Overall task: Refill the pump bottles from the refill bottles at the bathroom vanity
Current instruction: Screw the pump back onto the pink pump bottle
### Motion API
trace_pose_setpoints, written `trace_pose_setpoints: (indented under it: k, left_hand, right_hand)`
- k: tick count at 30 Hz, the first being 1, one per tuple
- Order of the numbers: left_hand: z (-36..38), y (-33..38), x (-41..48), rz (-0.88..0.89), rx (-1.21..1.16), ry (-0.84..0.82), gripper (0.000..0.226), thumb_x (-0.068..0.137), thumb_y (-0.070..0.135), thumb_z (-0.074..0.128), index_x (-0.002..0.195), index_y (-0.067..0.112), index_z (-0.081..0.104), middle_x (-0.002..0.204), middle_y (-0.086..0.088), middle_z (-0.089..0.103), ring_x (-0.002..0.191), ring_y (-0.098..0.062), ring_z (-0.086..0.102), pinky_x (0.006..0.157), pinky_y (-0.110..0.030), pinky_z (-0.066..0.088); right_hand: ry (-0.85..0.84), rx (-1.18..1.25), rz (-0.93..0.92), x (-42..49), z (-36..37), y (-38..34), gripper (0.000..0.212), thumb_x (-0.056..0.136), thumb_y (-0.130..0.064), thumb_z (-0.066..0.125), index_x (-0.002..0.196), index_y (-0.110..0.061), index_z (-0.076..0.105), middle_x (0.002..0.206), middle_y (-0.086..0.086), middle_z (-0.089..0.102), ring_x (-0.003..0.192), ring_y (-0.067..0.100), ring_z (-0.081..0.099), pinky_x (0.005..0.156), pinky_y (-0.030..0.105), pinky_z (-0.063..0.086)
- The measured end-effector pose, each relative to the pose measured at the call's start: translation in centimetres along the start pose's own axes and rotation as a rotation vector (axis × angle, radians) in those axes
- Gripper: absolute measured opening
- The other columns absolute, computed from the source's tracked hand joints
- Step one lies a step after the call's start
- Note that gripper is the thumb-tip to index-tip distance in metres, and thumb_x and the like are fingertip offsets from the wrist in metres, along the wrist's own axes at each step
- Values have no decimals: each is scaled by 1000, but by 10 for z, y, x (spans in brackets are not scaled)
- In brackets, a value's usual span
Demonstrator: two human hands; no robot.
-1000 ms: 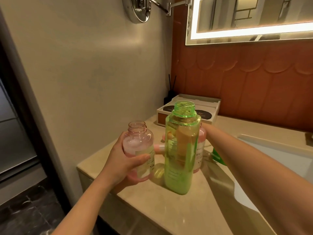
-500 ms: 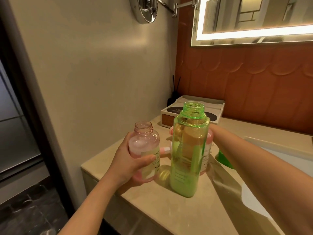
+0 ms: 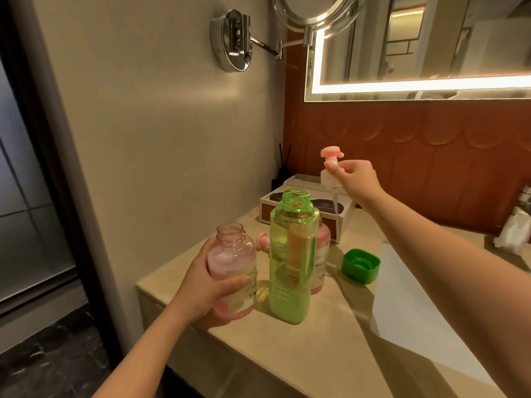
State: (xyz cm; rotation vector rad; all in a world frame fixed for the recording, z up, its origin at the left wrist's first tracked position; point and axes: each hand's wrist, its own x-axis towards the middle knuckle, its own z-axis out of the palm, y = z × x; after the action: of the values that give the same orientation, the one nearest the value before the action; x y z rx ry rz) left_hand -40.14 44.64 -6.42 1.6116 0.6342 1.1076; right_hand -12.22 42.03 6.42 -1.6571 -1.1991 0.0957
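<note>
Fingers (image 3: 240, 282) of left hand (image 3: 205, 293) clamp open pink bottle (image 3: 231, 255), part full | right hand (image 3: 356, 180) pinches pump head (image 3: 332, 154)

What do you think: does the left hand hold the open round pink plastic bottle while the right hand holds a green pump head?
Not quite: the head view shows the right hand holding a pink-topped white pump head, not green; the left hand holds the open round pink plastic bottle.
</note>
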Motion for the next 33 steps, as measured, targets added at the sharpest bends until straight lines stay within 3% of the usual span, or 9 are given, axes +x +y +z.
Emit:
trace_pose_setpoints:
  k: [3, 8, 12, 15, 18, 26, 29, 31, 33]
  left_hand:
    - [6, 7, -11, 6, -3, -1, 77, 35, 29, 83, 107, 26, 55, 94, 2, 72, 88, -13, 69, 70, -25, 55]
    - [16, 16, -30, 20, 26, -28, 77, 36, 30, 84, 107, 23, 54, 99, -1, 71, 91, -15, 69, 74, -26, 55]
    - [28, 24, -48, 27, 65, -54, 79, 35, 33, 85, 108, 23, 54, 98, 2, 72, 93, -15, 68, 75, -24, 55]
    - [43, 28, -62, 33, 74, -57, 78, 35, 33, 85, 106, 25, 55, 98, 2, 72, 93, -15, 68, 76, -26, 54]
    - [58, 31, -71, 47, 88, -53, 77, 35, 35, 85, 106, 27, 55, 102, 0, 70, 95, -17, 67, 81, -32, 53]
    - [101, 38, -85, 45, 141, 6, 72, 35, 49, 80, 101, 34, 53, 98, 10, 67, 89, 0, 64, 75, -21, 52]
    - [111, 37, -84, 40, 167, 11, 72, 37, 52, 79, 102, 35, 53, 102, 10, 66, 93, -3, 63, 80, -27, 53]
    - [118, 37, -83, 38, 180, 4, 70, 41, 47, 83, 104, 36, 52, 103, 10, 66, 96, -5, 63, 83, -30, 54]
    - [124, 37, -82, 48, 191, 2, 64, 51, 30, 89, 103, 36, 52, 103, 13, 65, 96, -3, 62, 81, -24, 52]
  right_hand:
    - [151, 109, 18, -10, -18, -5, 45, 90, -42, 55, 114, -5, 63, 101, 2, 63, 92, 16, 56, 77, 30, 44]
    - [283, 319, 124, -48, -47, -8, 24, 90, -39, 55, 96, -17, 61, 91, -4, 61, 94, 16, 59, 79, 27, 49]
    - [327, 502, 278, -86, -67, -15, 35, 91, -39, 53, 115, -13, 60, 89, -8, 58, 99, 16, 58, 92, 31, 48]
    - [328, 648, 372, -118, -81, -20, 20, 91, -38, 53, 90, -19, 58, 80, -8, 53, 89, 14, 56, 88, 32, 48]
    - [306, 796, 413, -142, -90, -30, 20, 90, -37, 53, 77, -22, 48, 81, -5, 54, 76, 15, 57, 78, 32, 51]
    - [312, 1018, 316, -169, -93, -44, 19, 91, -41, 49, 79, -25, 50, 90, -2, 60, 87, 15, 60, 84, 31, 54]
    - [284, 993, 281, -173, -88, -47, 18, 90, -39, 51, 80, -24, 53, 91, 0, 61, 92, 16, 61, 90, 34, 52]
    - [261, 963, 250, -174, -85, -48, 18, 89, -40, 51, 82, -24, 55, 95, 1, 61, 97, 18, 60, 95, 36, 50]
    - [261, 941, 212, -174, -83, -49, 18, 89, -42, 51, 82, -25, 54, 94, -1, 61, 98, 18, 59, 96, 35, 49]
